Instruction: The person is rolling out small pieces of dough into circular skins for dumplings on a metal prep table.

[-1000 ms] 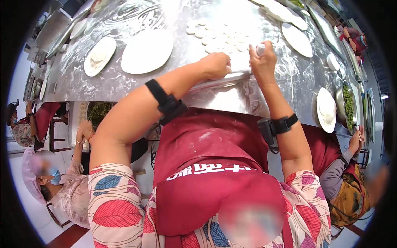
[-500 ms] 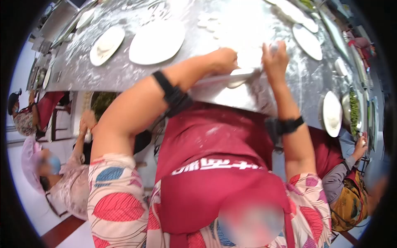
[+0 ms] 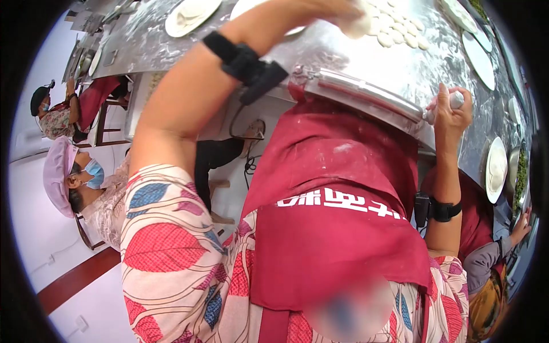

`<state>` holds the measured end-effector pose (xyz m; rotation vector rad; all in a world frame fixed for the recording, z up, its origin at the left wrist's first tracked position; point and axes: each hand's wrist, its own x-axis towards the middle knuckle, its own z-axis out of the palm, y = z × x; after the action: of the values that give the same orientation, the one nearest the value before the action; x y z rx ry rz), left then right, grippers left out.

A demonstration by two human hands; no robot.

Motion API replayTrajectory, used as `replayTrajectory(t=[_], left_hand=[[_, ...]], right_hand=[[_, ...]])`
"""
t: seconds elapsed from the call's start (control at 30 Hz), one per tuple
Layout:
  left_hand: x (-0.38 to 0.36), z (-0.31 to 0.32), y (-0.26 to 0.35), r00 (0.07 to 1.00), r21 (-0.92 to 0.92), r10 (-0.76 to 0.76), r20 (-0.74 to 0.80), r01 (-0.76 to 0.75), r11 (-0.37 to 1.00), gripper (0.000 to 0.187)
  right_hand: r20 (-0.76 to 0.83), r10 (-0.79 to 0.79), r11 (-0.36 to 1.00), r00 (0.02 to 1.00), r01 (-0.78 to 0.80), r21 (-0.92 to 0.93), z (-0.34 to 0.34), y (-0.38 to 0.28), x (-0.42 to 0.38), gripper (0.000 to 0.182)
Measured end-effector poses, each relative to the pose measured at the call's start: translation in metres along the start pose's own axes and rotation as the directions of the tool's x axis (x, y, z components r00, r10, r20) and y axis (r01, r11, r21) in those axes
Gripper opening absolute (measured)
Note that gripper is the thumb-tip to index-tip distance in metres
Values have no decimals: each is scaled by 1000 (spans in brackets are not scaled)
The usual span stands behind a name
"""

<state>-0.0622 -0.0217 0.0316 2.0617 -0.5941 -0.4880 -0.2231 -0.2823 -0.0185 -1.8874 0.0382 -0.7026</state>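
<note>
My left hand (image 3: 345, 14), blurred by motion, is at the top of the view, beside several flat round dough pieces (image 3: 398, 27). A pale shape that may be dough shows at its fingertips. At the right, my right hand (image 3: 452, 112) is closed round the pale handle of a metal rolling pin (image 3: 369, 92). The pin lies slantwise along the near edge of the floury metal table (image 3: 337, 56), and its left end is not held.
Plates stand at the upper left (image 3: 193, 16) and right (image 3: 479, 60). Another plate (image 3: 496, 170) with dumplings is beside a bowl of chopped greens (image 3: 520, 176). A masked person (image 3: 91, 171) sits at the left. A co-worker's hand (image 3: 520, 230) shows at the right edge.
The whole view has shifted. My left hand has moved off the area by the pin, forward and to the left over the table. My right hand has come a little nearer the table edge.
</note>
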Motion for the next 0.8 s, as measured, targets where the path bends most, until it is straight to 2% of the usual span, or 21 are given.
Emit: replayTrajectory(t=[0.07, 0.13, 0.17, 0.2, 0.27, 0.3, 0.33, 0.4, 0.43, 0.47, 0.53, 0.6, 0.7, 0.8], left_hand=[[-17, -50, 8, 989, 62, -26, -147, 35, 997, 30], [-5, -101, -33, 964, 467, 48, -261, 83, 880, 43], [-6, -112, -49, 922, 467, 33, -385, 164, 869, 36], [-10, -111, -37, 865, 451, 13, -502, 248, 857, 29], [-15, -83, 0, 935, 471, -47, -351, 219, 855, 27], [-4, -67, -12, 944, 400, 29, -330, 112, 910, 23], [10, -53, -22, 978, 379, 115, -172, -42, 924, 23], [20, -9, 0, 988, 452, 153, -8, -133, 882, 24], [25, 13, 7, 994, 500, 101, -34, -71, 863, 24], [31, 31, 6, 988, 560, 135, -72, -72, 826, 24], [40, 53, 20, 996, 619, 91, -5, -68, 782, 26], [47, 64, 23, 994, 713, 101, 34, -94, 695, 24], [54, 78, 15, 979, 748, 195, -58, -87, 658, 23], [48, 85, 13, 971, 753, 202, 128, -228, 617, 23]], right_hand=[[-12, -24, 999, 1000, 24, -28, 2, 3, 6, 17], [-33, -35, 994, 999, 32, -100, 2, 3, 7, 18], [-39, -45, 995, 998, 41, -92, 1, 2, 8, 18], [-42, -50, 995, 998, 46, -84, 2, 0, 7, 18], [-46, -48, 996, 998, 44, -77, 3, -1, 4, 19], [-49, -47, 996, 998, 44, -77, 3, 0, 4, 19], [-50, -46, 996, 998, 42, -77, 3, -1, 4, 19], [-40, -43, 997, 998, 40, -66, 4, -2, 3, 19], [-39, -39, 997, 998, 37, -61, 3, -2, 3, 19], [-37, -35, 998, 999, 33, -57, 3, -2, 2, 19], [-41, -43, 997, 998, 41, -62, 2, -2, 2, 21], [-49, -55, 997, 997, 53, -57, 2, -2, 0, 21], [-45, -29, 999, 999, 27, -46, 1, -3, -3, 21], [-38, -3, 1000, 999, 2, -22, 1, -6, -4, 21]])
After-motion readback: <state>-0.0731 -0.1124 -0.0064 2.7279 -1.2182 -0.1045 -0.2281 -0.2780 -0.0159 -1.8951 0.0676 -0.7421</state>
